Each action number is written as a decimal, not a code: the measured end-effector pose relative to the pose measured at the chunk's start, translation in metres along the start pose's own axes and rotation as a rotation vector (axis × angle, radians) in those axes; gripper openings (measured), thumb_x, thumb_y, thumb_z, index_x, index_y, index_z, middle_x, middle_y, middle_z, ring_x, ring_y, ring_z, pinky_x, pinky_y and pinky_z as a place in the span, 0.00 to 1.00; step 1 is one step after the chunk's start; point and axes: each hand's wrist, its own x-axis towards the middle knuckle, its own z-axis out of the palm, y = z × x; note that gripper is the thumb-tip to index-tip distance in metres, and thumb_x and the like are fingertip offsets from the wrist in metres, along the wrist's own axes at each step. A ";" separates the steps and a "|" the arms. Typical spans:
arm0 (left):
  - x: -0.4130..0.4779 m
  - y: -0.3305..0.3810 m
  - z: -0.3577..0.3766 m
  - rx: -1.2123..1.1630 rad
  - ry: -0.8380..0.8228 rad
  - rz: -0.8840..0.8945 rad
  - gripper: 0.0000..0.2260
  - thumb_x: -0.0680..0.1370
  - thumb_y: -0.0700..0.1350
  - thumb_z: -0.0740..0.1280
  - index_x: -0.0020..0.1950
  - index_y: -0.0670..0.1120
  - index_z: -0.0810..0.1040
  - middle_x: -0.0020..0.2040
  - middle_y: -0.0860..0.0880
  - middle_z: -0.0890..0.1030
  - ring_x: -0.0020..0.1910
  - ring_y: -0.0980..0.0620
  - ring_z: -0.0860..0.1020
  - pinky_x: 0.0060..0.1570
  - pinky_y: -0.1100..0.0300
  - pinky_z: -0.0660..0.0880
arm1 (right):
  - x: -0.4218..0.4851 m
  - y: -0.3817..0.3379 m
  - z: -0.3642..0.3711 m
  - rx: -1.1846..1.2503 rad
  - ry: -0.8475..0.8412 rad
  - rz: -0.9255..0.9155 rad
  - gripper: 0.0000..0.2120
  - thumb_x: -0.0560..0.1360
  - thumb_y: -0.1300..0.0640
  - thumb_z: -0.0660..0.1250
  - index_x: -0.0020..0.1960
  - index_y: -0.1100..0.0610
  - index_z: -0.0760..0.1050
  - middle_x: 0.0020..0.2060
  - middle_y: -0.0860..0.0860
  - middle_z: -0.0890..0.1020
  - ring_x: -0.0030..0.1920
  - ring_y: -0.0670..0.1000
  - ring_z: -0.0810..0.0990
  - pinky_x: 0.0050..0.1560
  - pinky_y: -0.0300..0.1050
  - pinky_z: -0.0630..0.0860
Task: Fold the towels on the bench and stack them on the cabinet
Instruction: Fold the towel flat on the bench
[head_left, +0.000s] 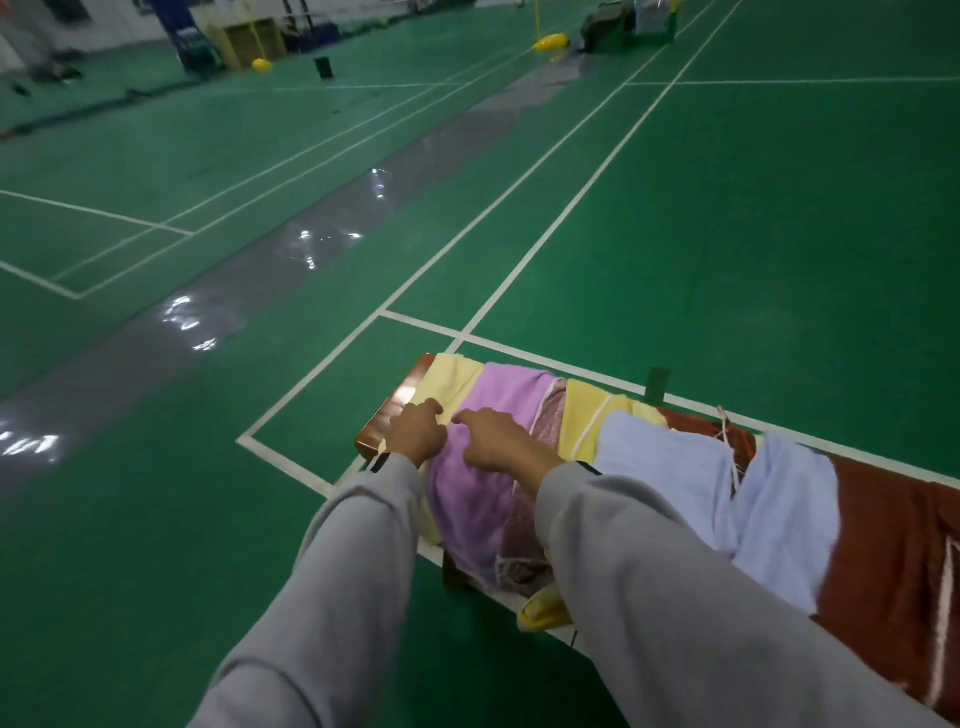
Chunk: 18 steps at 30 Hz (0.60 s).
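A green sports floor (727, 208) with white court lines (571, 202) fills the frame, a glossy grey strip (311, 244) crossing its left half, yellow bases (549, 42) at the top.

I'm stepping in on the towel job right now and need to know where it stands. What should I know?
Hands: the left hand is at the left edge of the purple towel and the right hand is on the same towel. Both have curled fingers, and whether they grip is unclear.
Things: draped unfolded over the bench are a yellow towel, the purple towel, a pinkish towel, a second yellow towel, a light blue towel and a dark red towel.
Done: nothing in view is folded. The cabinet is out of view.
Left: fold every towel and stack them on the cabinet.
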 end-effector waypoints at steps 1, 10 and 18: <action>0.002 -0.003 0.002 0.019 -0.022 0.002 0.20 0.81 0.43 0.62 0.74 0.49 0.72 0.67 0.42 0.79 0.63 0.40 0.78 0.64 0.49 0.74 | 0.004 0.001 0.003 -0.014 0.004 -0.009 0.30 0.79 0.60 0.63 0.79 0.46 0.64 0.68 0.55 0.76 0.59 0.59 0.78 0.55 0.51 0.76; 0.089 -0.078 0.071 -0.006 0.097 -0.215 0.41 0.65 0.70 0.63 0.69 0.44 0.70 0.59 0.38 0.81 0.55 0.35 0.80 0.55 0.39 0.79 | 0.033 0.003 0.027 -0.055 -0.083 -0.033 0.40 0.76 0.63 0.61 0.82 0.42 0.51 0.79 0.59 0.60 0.72 0.66 0.68 0.70 0.62 0.69; 0.015 -0.015 -0.004 -0.193 0.100 -0.196 0.07 0.76 0.47 0.63 0.41 0.47 0.75 0.41 0.45 0.80 0.41 0.46 0.77 0.41 0.56 0.70 | 0.051 0.005 0.035 0.030 -0.225 0.024 0.41 0.78 0.67 0.57 0.84 0.46 0.43 0.73 0.61 0.72 0.74 0.61 0.69 0.79 0.67 0.48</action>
